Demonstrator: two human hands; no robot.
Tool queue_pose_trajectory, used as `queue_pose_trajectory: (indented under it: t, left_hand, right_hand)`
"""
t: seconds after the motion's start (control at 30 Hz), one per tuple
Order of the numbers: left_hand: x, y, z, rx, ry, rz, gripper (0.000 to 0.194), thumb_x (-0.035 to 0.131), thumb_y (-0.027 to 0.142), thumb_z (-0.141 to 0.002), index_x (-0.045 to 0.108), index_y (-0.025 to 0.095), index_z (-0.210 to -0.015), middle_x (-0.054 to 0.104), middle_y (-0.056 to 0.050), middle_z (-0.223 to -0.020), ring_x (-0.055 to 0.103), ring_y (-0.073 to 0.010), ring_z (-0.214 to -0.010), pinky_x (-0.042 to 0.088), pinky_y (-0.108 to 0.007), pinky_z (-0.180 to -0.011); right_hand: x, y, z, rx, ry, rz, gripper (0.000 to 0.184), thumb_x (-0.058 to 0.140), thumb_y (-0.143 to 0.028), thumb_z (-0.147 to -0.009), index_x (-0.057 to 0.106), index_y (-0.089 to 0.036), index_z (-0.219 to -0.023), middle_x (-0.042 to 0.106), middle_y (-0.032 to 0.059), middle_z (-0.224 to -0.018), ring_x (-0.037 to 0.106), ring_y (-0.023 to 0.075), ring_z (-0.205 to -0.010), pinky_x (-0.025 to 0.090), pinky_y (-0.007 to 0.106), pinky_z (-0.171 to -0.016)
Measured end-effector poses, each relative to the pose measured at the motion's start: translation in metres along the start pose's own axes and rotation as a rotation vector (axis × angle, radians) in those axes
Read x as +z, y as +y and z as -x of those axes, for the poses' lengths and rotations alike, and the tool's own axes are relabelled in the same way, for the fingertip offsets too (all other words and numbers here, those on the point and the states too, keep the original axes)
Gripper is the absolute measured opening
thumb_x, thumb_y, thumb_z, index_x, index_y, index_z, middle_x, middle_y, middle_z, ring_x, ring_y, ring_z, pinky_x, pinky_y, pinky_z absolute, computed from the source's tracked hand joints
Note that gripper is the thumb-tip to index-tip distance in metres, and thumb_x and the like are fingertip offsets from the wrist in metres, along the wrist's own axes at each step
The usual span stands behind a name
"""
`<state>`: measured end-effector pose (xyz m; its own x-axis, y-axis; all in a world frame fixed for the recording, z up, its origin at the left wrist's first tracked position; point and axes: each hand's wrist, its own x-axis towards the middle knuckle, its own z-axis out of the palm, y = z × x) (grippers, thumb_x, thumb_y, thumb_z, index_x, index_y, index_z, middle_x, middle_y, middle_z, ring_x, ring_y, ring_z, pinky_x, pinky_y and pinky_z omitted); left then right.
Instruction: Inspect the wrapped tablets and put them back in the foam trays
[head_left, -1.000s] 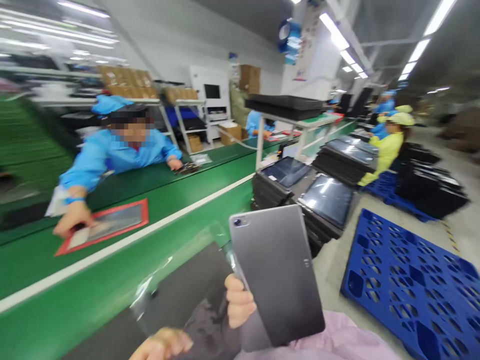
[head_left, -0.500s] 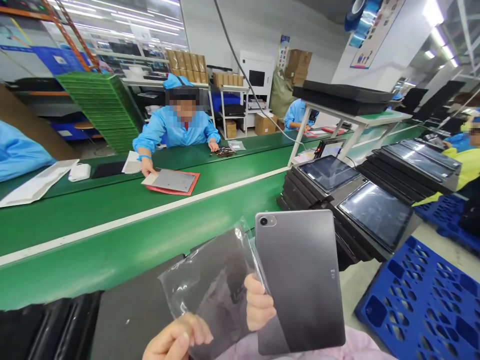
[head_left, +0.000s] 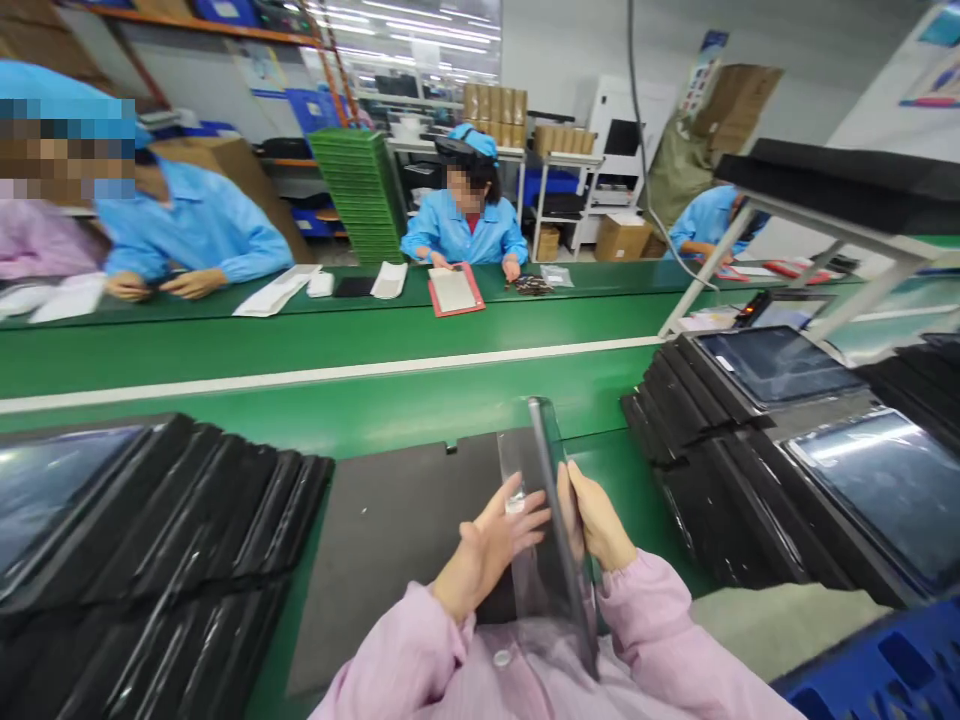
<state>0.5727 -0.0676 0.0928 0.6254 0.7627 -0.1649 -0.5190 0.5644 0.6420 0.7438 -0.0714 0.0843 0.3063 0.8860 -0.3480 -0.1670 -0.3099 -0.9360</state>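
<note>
A grey tablet [head_left: 561, 530] stands nearly edge-on in front of my chest. My right hand [head_left: 600, 515] grips it from the right side, fingers against its face. Clear plastic film [head_left: 525, 585], which looks like a bag, hangs along the tablet's left side. My left hand [head_left: 495, 540] is open beside it, palm up and fingers spread towards the film; whether the fingertips touch cannot be made out. Below lies a dark grey foam mat [head_left: 397, 540] on the green bench.
Black padded sleeves with tablets are stacked at left [head_left: 172, 510] and right [head_left: 720, 480]. A blue plastic pallet [head_left: 885, 660] is at lower right. Across the green conveyor [head_left: 315, 360], several people in blue work. A white-legged stand [head_left: 705, 265] rises at the right.
The tablet has turned from showing its back to edge-on. My left hand has let go of the film's edge and spread its fingers. My view has swung left.
</note>
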Motion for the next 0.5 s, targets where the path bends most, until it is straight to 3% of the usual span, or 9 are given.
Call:
queue_pose_trajectory:
  t: [0.13, 0.2, 0.33, 0.4, 0.5]
  left_hand:
    - [-0.005, 0.001, -0.007, 0.060, 0.309, -0.129, 0.070, 0.076, 0.052, -0.059, 0.058, 0.018, -0.118, 0.066, -0.013, -0.115, 0.059, -0.0311, -0.109, 0.044, -0.043, -0.095]
    - [-0.014, 0.001, -0.008, 0.095, 0.488, -0.307, 0.061, 0.071, 0.037, -0.065, 0.054, 0.017, -0.120, 0.064, -0.012, -0.119, 0.059, -0.0290, -0.111, 0.043, -0.041, -0.097]
    - [-0.024, -0.008, -0.010, 0.120, 0.756, -0.644, 0.066, 0.060, 0.019, -0.066, 0.046, 0.010, -0.130, 0.042, -0.018, -0.143, 0.035, -0.0290, -0.135, 0.022, -0.042, -0.113]
    - [-0.019, -0.013, -0.008, 0.140, 0.799, -0.665, 0.066, 0.061, 0.013, -0.061, 0.051, 0.008, -0.126, 0.038, -0.020, -0.145, 0.027, -0.0290, -0.139, 0.014, -0.041, -0.116]
    - [-0.006, -0.011, 0.007, 0.168, 0.755, -0.796, 0.063, 0.061, 0.013, -0.061, 0.056, 0.009, -0.123, 0.037, -0.019, -0.146, 0.021, -0.0285, -0.141, 0.015, -0.041, -0.116]
  right_hand:
    - [-0.002, 0.009, 0.001, -0.005, 0.130, 0.179, 0.046, 0.054, -0.068, -0.058, 0.048, -0.023, -0.061, 0.053, -0.0006, -0.060, 0.052, 0.0190, -0.066, 0.041, 0.030, -0.062]
    - [-0.004, 0.012, 0.001, -0.013, 0.137, 0.278, 0.042, 0.054, -0.064, -0.058, 0.047, -0.023, -0.058, 0.051, -0.0014, -0.057, 0.050, 0.0186, -0.062, 0.040, 0.030, -0.060]
    - [-0.002, 0.018, -0.006, -0.030, 0.143, 0.473, 0.035, 0.047, -0.059, -0.059, 0.047, -0.024, -0.057, 0.055, 0.0016, -0.059, 0.052, 0.0217, -0.065, 0.041, 0.033, -0.065]
    - [-0.001, 0.020, -0.011, -0.036, 0.136, 0.563, 0.033, 0.043, -0.057, -0.061, 0.047, -0.025, -0.057, 0.058, 0.0042, -0.062, 0.054, 0.0240, -0.068, 0.041, 0.035, -0.069]
    - [-0.005, 0.024, -0.016, -0.046, 0.066, 0.674, 0.032, 0.039, -0.056, -0.067, 0.048, -0.026, -0.060, 0.063, 0.0082, -0.069, 0.059, 0.0272, -0.076, 0.042, 0.036, -0.071]
